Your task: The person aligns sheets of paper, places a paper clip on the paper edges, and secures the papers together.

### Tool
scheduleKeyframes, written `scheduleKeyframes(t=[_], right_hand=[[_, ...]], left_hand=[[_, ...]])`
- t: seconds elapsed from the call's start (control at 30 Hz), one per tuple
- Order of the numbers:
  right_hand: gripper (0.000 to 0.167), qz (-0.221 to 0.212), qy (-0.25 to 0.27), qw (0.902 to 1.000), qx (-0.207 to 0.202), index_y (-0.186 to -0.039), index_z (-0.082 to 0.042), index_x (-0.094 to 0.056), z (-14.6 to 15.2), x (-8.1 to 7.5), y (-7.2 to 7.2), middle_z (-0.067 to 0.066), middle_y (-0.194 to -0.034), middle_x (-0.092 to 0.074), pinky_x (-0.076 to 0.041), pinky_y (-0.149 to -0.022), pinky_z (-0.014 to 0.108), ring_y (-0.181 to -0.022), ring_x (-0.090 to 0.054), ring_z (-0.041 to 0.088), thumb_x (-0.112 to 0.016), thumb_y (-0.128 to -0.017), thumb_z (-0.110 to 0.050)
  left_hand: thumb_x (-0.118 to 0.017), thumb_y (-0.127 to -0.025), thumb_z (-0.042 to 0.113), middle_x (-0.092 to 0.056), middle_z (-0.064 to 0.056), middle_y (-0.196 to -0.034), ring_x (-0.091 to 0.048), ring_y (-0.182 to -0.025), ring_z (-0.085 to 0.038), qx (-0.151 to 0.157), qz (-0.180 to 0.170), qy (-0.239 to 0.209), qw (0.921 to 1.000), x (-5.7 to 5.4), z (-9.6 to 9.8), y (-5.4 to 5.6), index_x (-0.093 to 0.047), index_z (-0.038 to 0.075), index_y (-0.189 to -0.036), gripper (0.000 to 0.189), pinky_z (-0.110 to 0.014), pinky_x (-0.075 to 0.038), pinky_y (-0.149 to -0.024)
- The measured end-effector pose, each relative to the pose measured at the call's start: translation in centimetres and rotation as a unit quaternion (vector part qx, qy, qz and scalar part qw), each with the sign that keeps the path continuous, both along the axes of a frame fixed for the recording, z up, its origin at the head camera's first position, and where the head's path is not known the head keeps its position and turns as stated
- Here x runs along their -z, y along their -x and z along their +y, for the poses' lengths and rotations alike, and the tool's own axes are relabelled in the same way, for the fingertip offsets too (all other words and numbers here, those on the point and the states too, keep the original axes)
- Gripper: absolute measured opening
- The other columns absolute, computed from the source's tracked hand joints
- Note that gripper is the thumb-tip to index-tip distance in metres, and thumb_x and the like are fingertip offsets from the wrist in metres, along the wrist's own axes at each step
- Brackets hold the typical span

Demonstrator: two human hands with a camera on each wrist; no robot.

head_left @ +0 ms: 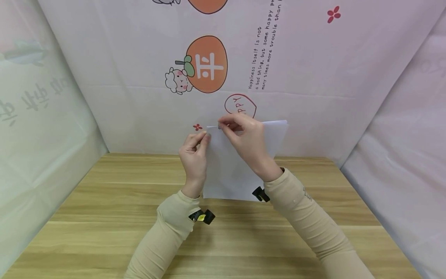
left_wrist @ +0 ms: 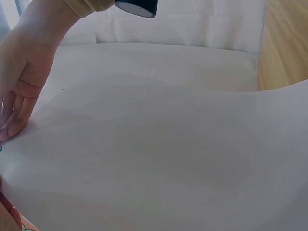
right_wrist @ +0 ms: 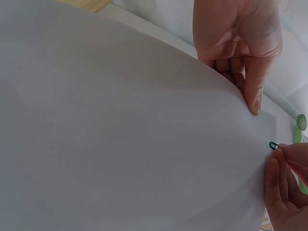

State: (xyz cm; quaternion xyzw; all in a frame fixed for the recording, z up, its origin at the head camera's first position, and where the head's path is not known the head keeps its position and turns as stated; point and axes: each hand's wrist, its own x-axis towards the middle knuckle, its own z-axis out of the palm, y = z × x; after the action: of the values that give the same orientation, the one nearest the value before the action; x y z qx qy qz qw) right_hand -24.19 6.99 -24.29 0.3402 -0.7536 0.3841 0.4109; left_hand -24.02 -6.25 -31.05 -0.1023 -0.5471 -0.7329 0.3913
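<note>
White sheets of paper [head_left: 237, 166] are held up off the table, with a second layer showing at the far right corner. My left hand [head_left: 193, 157] pinches their left edge near the top corner between thumb and fingers. At the top edge, my right hand [head_left: 248, 139] pinches a small paper clip [head_left: 219, 125]. In the right wrist view the clip [right_wrist: 273, 145] looks dark green, and its loop lies over the paper's edge. How far the clip reaches behind the sheets is hidden.
Beneath the hands is a wood-grain table [head_left: 122, 217]. A white printed cloth [head_left: 139, 108] with orange fruit drawings stands behind it, and pale cloth walls [head_left: 411, 155] enclose both sides. Black wrist cameras [head_left: 208, 217] sit on the sleeves.
</note>
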Motion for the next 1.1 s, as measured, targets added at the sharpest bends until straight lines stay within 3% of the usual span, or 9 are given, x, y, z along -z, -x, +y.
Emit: scheduleKeyframes(t=[0.23, 0.5, 1.1], right_hand=[[0.006, 0.011, 0.004, 0.9999, 0.0, -0.088, -0.007, -0.074, -0.06, 0.17, 0.04, 0.004, -0.082, -0.07, -0.054, -0.066, 0.02, -0.068, -0.066, 0.01, -0.071, -0.084, -0.009], [0.006, 0.023, -0.001, 0.9997, 0.006, -0.088, -0.007, -0.074, -0.04, 0.44, 0.23, 0.004, -0.082, -0.07, -0.053, -0.065, 0.018, -0.068, -0.066, 0.01, -0.071, -0.084, -0.01], [0.006, 0.018, 0.005, 0.9998, -0.005, -0.09, -0.005, -0.071, 0.0, 0.61, 0.4, 0.005, -0.085, -0.071, -0.053, -0.066, 0.019, -0.071, -0.067, 0.01, -0.07, -0.084, -0.008]], left_hand=[[-0.069, -0.082, -0.003, -0.06, 0.011, -0.075, -0.052, -0.075, -0.003, 0.001, -0.004, -0.003, 1.0, -0.09, 0.0, -0.14, -0.069, -0.013, -0.096, 0.017, -0.014, -0.037, -0.061], [-0.072, -0.082, 0.005, -0.06, 0.012, -0.076, -0.052, -0.074, -0.004, -0.009, 0.014, 0.006, 0.9998, 0.24, 0.0, 0.15, -0.071, -0.009, -0.095, 0.019, -0.015, -0.036, -0.06], [-0.072, -0.082, 0.005, -0.06, 0.011, -0.074, -0.052, -0.073, -0.004, -0.007, 0.009, -0.002, 0.9999, 0.18, 0.12, 0.08, -0.071, -0.009, -0.094, 0.019, -0.016, -0.036, -0.06]])
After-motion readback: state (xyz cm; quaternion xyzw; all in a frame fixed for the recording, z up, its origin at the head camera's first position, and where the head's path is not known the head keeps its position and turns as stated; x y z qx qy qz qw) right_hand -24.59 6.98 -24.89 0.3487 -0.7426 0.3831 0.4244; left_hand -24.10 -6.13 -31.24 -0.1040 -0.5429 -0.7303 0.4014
